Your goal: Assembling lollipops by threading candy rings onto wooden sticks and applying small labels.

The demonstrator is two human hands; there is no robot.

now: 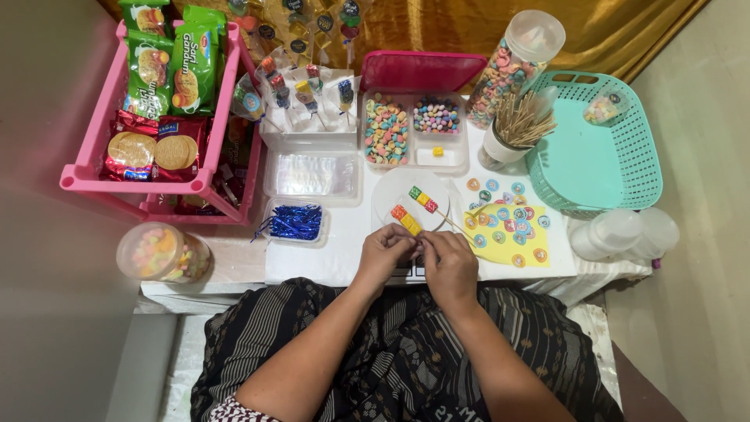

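Hands, two, bare, meeting at the near edge of the white surface [328, 266]: left hand [384, 254] and right hand [451, 262] are brought together, fingertips pinched on a small item between them that is too hidden to identify; whether each grip is fully closed cannot be told. Both forearms rise from the lap and converge, wrists bent slightly inward, knuckles up. Candy skewer [406, 219], with orange and yellow cube sweets, lies just beyond the left hand's fingers on a round white plate [391, 191]; a second skewer [424, 198] with green, yellow and red cubes lies beside it on the same plate, its stick running toward the right hand. Yellow sticker sheet [533, 243] with round coloured stickers sits just right of the plate. Beyond the plate: clear compartment box [414, 156] of pastel sweets with red lid raised. Right of it: tall clear jar [516, 66] of ring sweets and a white cup of wooden sticks [519, 125]. Far right: turquoise basket [625, 156]. Left of the plate: small tray of blue twist ties [295, 222], a tray of clear bags [312, 176], finished wrapped skewers [305, 98]. Far left: pink rack [94, 164] of biscuit packets, and a lidded tub of sweets [162, 252].
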